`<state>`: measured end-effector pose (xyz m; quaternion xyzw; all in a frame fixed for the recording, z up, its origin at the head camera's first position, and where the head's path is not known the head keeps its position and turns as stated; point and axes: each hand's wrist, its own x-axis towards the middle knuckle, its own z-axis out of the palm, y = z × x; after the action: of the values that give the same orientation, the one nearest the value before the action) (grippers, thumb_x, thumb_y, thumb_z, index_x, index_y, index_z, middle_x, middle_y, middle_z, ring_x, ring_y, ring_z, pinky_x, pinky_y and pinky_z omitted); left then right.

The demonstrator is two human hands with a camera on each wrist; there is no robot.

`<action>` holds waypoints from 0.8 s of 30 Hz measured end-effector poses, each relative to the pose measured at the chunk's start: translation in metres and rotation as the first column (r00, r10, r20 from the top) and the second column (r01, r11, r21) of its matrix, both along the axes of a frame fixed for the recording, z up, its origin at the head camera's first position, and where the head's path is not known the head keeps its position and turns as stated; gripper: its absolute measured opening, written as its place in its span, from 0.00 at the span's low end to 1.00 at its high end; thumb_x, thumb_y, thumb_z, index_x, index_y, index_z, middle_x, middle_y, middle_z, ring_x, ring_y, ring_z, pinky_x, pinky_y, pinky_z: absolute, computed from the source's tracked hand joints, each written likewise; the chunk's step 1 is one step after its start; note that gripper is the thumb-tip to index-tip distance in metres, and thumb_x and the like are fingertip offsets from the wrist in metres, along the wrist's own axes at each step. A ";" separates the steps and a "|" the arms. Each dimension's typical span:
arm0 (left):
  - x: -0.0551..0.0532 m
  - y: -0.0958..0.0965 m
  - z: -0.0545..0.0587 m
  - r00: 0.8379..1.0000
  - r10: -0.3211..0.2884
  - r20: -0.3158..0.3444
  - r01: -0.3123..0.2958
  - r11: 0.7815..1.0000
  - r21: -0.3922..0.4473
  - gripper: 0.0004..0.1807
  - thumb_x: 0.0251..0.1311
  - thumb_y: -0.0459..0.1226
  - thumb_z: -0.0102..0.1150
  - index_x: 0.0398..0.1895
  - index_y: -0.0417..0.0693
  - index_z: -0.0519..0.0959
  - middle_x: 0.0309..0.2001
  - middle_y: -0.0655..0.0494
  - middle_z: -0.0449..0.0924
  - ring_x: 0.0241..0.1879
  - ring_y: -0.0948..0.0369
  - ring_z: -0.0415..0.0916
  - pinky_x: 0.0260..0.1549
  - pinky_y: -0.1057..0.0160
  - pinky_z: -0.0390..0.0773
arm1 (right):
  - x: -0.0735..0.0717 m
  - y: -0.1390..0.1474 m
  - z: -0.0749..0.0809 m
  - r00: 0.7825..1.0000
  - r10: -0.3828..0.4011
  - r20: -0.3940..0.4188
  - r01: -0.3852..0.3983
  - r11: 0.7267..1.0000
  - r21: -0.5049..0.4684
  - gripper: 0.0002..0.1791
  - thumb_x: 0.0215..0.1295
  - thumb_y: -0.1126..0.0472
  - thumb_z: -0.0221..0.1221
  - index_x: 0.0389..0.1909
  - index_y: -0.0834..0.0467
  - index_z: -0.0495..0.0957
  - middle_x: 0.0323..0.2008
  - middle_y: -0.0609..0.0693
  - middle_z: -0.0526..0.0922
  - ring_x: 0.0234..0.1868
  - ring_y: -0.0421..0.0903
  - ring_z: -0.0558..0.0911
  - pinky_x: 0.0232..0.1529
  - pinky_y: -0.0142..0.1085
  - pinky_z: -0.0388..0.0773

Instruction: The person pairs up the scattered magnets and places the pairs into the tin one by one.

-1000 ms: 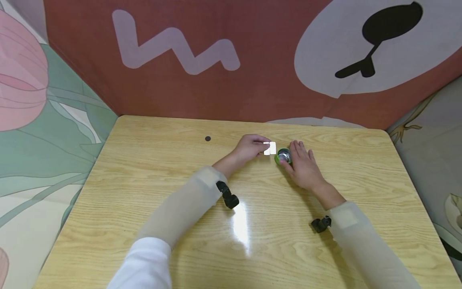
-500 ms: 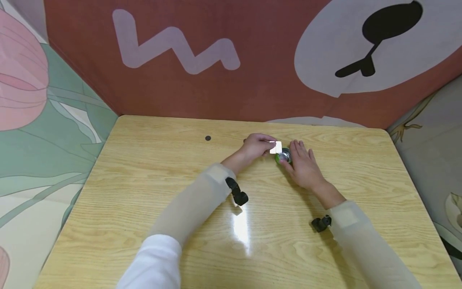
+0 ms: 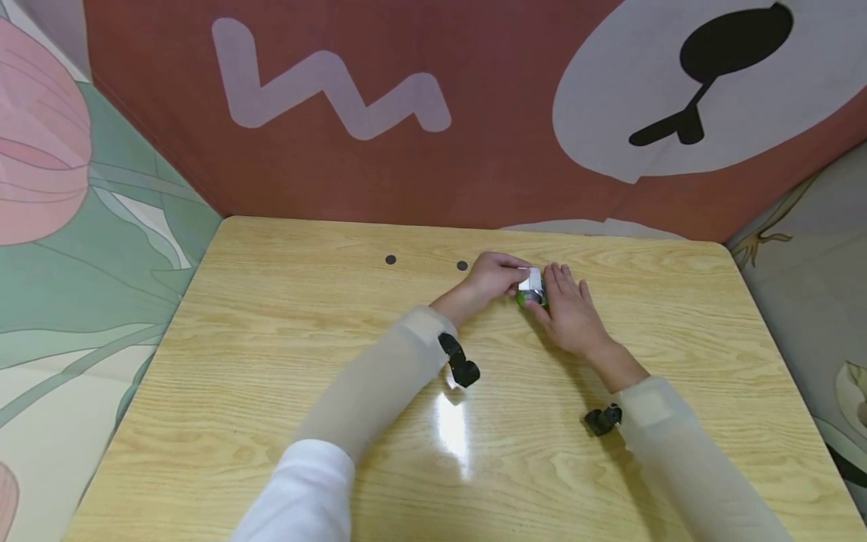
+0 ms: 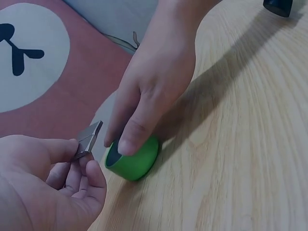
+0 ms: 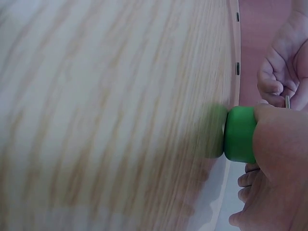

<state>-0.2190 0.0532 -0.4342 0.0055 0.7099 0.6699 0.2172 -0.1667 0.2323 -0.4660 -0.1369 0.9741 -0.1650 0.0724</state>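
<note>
In the head view my left hand (image 3: 494, 276) pinches a small flat silver metal rectangle (image 3: 530, 279) with a seam across it. The left wrist view shows this metal rectangle (image 4: 88, 137) between thumb and fingers, beside the far rim of a green cup. That short round green cup (image 4: 131, 161) has a silvery inside in the head view, where the rectangle overlaps its upper part. My right hand (image 3: 572, 312) steadies the cup on the table, thumb at the near side and long fingers along the right side. Its thumb covers part of the rim in the left wrist view.
Two small dark discs (image 3: 390, 260) lie on the wooden table (image 3: 305, 301) to the left of my left hand, near the back edge. A reddish printed wall (image 3: 474, 173) rises behind the table. Black wrist cameras (image 3: 463, 369) hang from both sleeves.
My left hand has moved right with the silver rectangle, from beside the green cup to over it. The second dark disc has come into view behind that hand. My right hand stays put.
</note>
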 end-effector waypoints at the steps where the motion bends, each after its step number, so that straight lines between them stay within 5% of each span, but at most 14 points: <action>1: 0.001 0.001 0.000 1.000 -0.006 -0.005 0.006 1.000 -0.006 0.11 0.68 0.29 0.62 0.51 0.33 0.85 0.42 0.43 0.86 0.22 0.67 0.72 0.31 0.65 0.78 | 0.000 0.000 0.000 1.000 0.002 -0.002 -0.002 1.000 -0.001 0.45 0.81 0.43 0.44 0.77 0.74 0.41 0.77 0.74 0.43 0.79 0.67 0.40 0.72 0.69 0.38; 7: 0.004 0.008 0.000 1.000 -0.020 -0.020 0.019 0.999 -0.034 0.11 0.69 0.30 0.62 0.51 0.34 0.85 0.38 0.47 0.85 0.21 0.65 0.71 0.30 0.63 0.78 | -0.001 -0.001 0.000 1.000 0.002 0.001 -0.002 1.000 -0.001 0.46 0.81 0.41 0.43 0.77 0.74 0.40 0.77 0.74 0.43 0.79 0.67 0.40 0.72 0.68 0.39; 13: 0.006 0.010 -0.001 0.999 -0.026 -0.039 0.023 0.998 -0.067 0.12 0.69 0.30 0.61 0.52 0.34 0.84 0.41 0.36 0.85 0.20 0.64 0.70 0.31 0.57 0.77 | -0.001 -0.001 -0.001 1.000 0.000 0.009 0.000 1.000 0.003 0.46 0.81 0.41 0.42 0.78 0.74 0.40 0.78 0.73 0.42 0.79 0.66 0.39 0.73 0.68 0.38; 24: 0.007 0.017 -0.003 0.998 0.032 -0.053 -0.039 0.989 -0.144 0.09 0.68 0.29 0.62 0.47 0.35 0.87 0.42 0.44 0.87 0.18 0.67 0.68 0.23 0.68 0.71 | 0.000 -0.001 0.000 1.000 0.002 -0.005 -0.002 1.000 -0.004 0.45 0.81 0.44 0.45 0.77 0.74 0.42 0.77 0.74 0.44 0.79 0.67 0.41 0.72 0.69 0.40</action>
<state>-0.2117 0.0705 -0.4367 -0.0059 0.7619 0.6202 0.1868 -0.1669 0.2317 -0.4661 -0.1385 0.9738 -0.1664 0.0699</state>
